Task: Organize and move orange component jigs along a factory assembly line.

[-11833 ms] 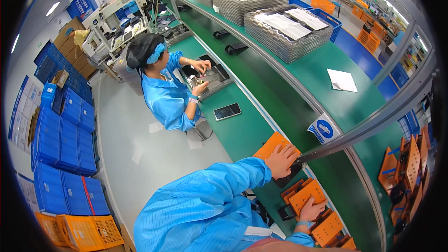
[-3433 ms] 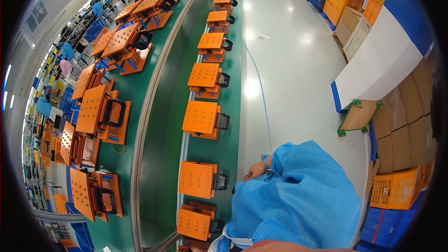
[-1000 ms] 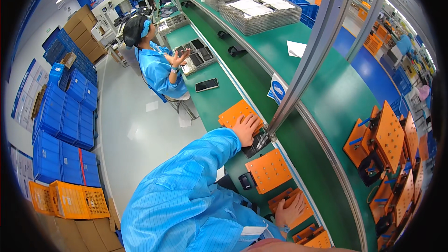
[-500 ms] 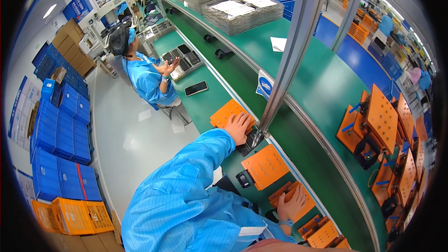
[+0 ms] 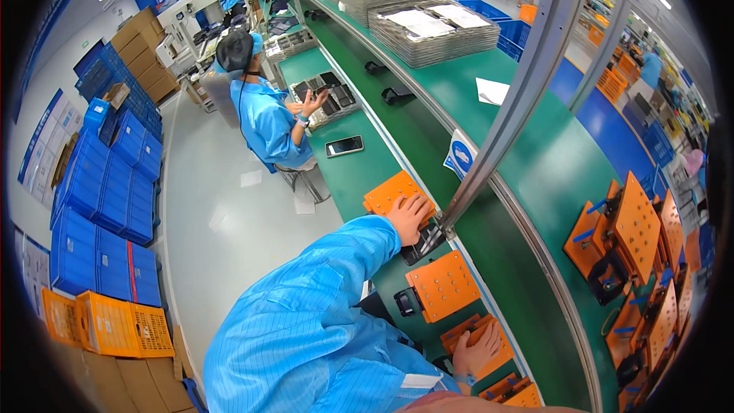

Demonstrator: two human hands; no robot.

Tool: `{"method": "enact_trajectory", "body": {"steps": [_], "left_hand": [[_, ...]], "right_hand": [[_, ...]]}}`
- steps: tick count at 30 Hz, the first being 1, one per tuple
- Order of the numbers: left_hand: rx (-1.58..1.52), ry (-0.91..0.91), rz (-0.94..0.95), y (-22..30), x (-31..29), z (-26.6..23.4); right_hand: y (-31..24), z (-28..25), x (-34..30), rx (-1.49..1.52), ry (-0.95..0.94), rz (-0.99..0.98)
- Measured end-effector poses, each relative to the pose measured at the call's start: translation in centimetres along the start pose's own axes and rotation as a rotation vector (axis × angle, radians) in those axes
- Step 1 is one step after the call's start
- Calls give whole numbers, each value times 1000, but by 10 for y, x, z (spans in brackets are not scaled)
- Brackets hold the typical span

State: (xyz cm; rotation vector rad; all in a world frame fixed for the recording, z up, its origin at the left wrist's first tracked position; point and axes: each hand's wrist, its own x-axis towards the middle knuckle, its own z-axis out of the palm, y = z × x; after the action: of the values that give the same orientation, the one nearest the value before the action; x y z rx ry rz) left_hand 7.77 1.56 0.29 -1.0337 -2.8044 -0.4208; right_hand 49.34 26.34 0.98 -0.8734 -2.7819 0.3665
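My left hand (image 5: pixel 409 219) lies spread on an orange studded plate (image 5: pixel 388 197), fingers stretched across its right part. Beside that hand, a black part with a shiny metal piece (image 5: pixel 427 243) rests against the frame post. On a second orange fixture (image 5: pixel 493 352), nearer to me, my right hand (image 5: pixel 474 349) rests with its fingers stretched out over the top. Between the two hands lies another orange plate (image 5: pixel 445 287) with rows of metal studs and a black clamp-like part (image 5: pixel 407 302) at its left edge. What lies under either palm is hidden.
A metal post (image 5: pixel 512 99) rises beside the green bench (image 5: pixel 359 183). Beyond a phone (image 5: pixel 344 146), a co-worker (image 5: pixel 267 118) sits handling dark pieces over a tray. Stacked clear trays (image 5: pixel 432 38) stand on the upper shelf; more orange fixtures (image 5: pixel 631 218) are at the right.
My view has shifted, so the bench and fixtures appear farther right and lower. Both hands stay on the same orange fixtures. The co-worker's hands have moved slightly.
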Motion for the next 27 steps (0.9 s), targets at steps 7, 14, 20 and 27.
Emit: {"method": "enact_trajectory", "body": {"steps": [7,14,20,27], "left_hand": [[10,-42,-3,0,-1,-6],[4,-19,1,0,1,-7],[-6,8,6,-1,0,-4],[0,-6,11,0,4,-9]], "right_hand": [[-2,-2,2,15,-10,22],[-2,-1,4,3,-12,23],[1,1,2,-11,21,-11],[-4,-2,4,15,10,13]]}}
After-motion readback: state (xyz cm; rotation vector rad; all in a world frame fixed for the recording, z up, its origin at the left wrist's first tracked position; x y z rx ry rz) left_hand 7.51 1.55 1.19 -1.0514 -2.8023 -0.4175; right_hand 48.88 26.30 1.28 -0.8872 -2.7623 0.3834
